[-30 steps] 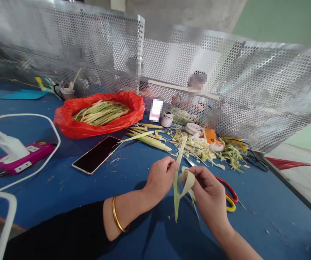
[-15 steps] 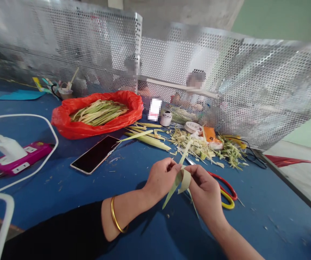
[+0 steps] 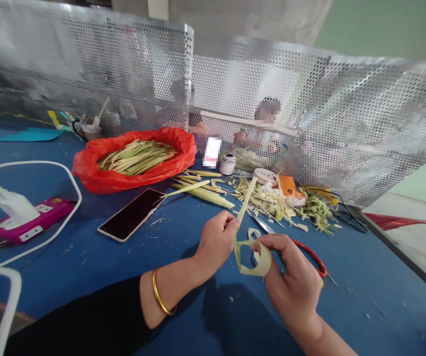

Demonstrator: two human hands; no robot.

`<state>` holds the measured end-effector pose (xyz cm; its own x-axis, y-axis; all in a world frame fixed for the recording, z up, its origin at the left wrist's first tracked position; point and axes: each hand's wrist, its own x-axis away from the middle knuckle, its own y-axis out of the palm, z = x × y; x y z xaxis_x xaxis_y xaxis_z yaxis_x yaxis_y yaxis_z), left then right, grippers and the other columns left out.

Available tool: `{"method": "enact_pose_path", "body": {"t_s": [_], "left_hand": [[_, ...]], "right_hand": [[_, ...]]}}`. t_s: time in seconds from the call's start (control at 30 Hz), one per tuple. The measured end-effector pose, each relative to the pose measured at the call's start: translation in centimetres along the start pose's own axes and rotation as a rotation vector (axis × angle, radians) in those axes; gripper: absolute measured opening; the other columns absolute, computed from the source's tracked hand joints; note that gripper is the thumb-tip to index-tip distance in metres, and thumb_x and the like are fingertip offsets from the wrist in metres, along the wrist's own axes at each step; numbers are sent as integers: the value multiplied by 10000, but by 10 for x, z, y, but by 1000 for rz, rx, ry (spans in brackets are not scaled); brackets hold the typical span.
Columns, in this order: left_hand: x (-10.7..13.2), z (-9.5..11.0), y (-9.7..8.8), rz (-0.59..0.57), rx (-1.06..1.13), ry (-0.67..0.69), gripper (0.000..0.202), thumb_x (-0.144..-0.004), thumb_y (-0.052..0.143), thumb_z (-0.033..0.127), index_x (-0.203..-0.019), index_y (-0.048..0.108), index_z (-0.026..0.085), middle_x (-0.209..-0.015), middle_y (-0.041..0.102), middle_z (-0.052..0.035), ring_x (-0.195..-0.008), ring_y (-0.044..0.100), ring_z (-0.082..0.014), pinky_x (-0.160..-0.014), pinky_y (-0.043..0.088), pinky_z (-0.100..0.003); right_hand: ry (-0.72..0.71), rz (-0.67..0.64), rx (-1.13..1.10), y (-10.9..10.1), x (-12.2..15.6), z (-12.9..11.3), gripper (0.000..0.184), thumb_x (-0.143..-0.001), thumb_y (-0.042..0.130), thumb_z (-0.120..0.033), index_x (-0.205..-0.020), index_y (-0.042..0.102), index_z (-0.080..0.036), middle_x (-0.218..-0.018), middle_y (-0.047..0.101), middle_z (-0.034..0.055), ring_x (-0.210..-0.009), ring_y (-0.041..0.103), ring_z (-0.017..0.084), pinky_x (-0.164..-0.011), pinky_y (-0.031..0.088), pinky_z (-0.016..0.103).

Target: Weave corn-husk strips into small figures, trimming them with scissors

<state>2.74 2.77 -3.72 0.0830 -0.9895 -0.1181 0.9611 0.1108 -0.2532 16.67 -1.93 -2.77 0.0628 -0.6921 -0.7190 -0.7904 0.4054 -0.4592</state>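
Observation:
My left hand (image 3: 216, 237) is closed on a pale green leaf strip (image 3: 247, 200), whose straight end sticks up past the thumb. Below that grip the strip bends into loops between the two hands. My right hand (image 3: 292, 277) pinches the curled part, with thumb and forefinger around a loop. Partly behind the right hand lie scissors (image 3: 314, 257) with red and yellow handles, their blades pointing away to the left. Longer leaf pieces (image 3: 205, 192) rest on the blue table beyond the left hand.
A red plastic bag (image 3: 86, 158) holds many leaf strips. Near it lie a dark phone (image 3: 133, 215) and a magenta power strip (image 3: 45, 215) with a white cable. Leaf scraps (image 3: 272, 200), a tape roll (image 3: 264, 175) and a perforated metal screen (image 3: 227, 74) stand beyond; people sit behind it.
The hands have moved slightly apart, my right hand going right and down. The strip between them has opened from a tight fold into wide loops.

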Motion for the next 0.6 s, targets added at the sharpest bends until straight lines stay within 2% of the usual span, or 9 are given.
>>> {"method": "enact_pose_path", "body": {"t_s": [0.23, 0.3, 0.4, 0.5, 0.6], "left_hand": [[-8, -8, -2, 50, -46, 51, 243, -838, 486, 357, -647, 484, 207, -522, 438, 62, -516, 418, -113, -535, 296, -238], [-11, -11, -3, 50, -49, 62, 245, -840, 481, 366, -652, 487, 209, -519, 443, 62, -509, 424, -113, -531, 297, -235], [-14, -14, -5, 43, -49, 64, 263, -848, 471, 389, -654, 494, 214, -498, 448, 60, -496, 439, -118, -524, 302, -232], [-18, -15, -9, 56, -57, 70, 260, -843, 479, 387, -651, 501, 213, -506, 469, 52, -506, 458, -122, -526, 312, -231], [-22, -15, -14, 79, -51, 73, 260, -826, 502, 382, -630, 494, 211, -513, 471, 47, -512, 463, -122, -522, 318, -232]], "right_hand": [[-206, 4, 17, -8, 4, -3, 232, -837, 533, -72, -983, 581, -246, -843, 689, 52, -790, 665, 196, -709, 518, 310], [-229, -2, -27, -14, 6, -3, 297, -807, 547, -53, -1028, 583, -249, -872, 701, 66, -797, 677, 212, -696, 534, 330], [-256, -84, -160, -26, 9, -5, 420, -738, 600, -38, -1093, 585, -263, -923, 712, 82, -833, 688, 248, -664, 564, 358], [-220, -75, -331, -36, 12, -16, 424, -745, 607, -46, -1092, 590, -290, -918, 707, 78, -833, 690, 260, -640, 582, 375], [-109, 78, -460, -42, 11, -32, 253, -848, 558, -121, -1018, 595, -306, -849, 682, 69, -747, 685, 245, -591, 567, 371]]}}
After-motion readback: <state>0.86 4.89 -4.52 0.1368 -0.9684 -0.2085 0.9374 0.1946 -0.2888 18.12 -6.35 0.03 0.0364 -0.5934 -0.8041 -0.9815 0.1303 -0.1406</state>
